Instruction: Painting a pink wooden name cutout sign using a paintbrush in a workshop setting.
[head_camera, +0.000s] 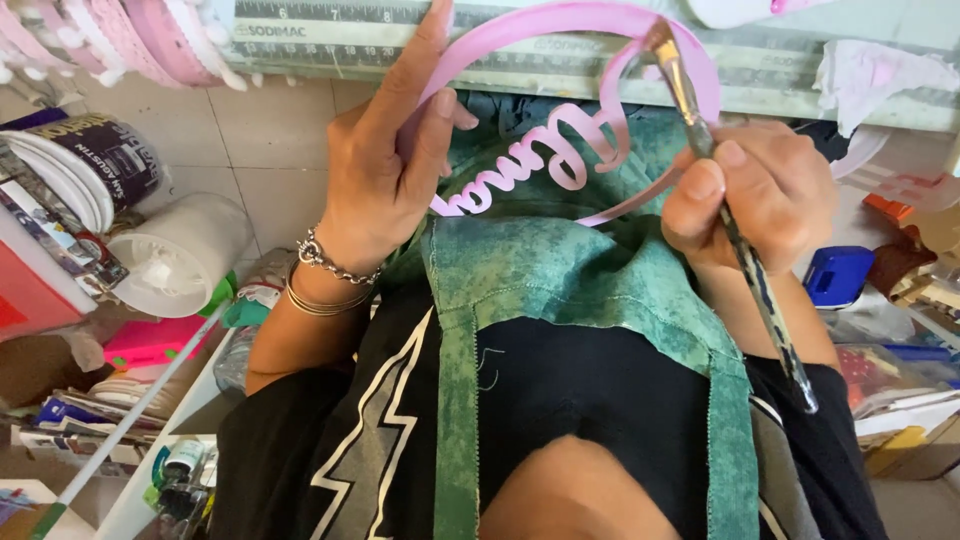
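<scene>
Here, at the upper centre of the frame, the left hand (385, 165) pinches a thin pink plastic headband with cursive cut-out lettering (560, 20), thumb and fingers closed on its arc, forefinger stretched along it. The right hand (750, 190) is closed around a long patterned-handled paintbrush (720, 190), bristles touching the band's upper right curve. The headband looks light, springy and somewhat brittle at the lettering; the plain arc seems the safest place to hold. A green apron (560, 290) lies below.

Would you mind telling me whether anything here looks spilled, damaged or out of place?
Nothing stands out. The left hand holds the pink headband, and the right hand touches the brush tip to it. No spill or break shows.
</scene>
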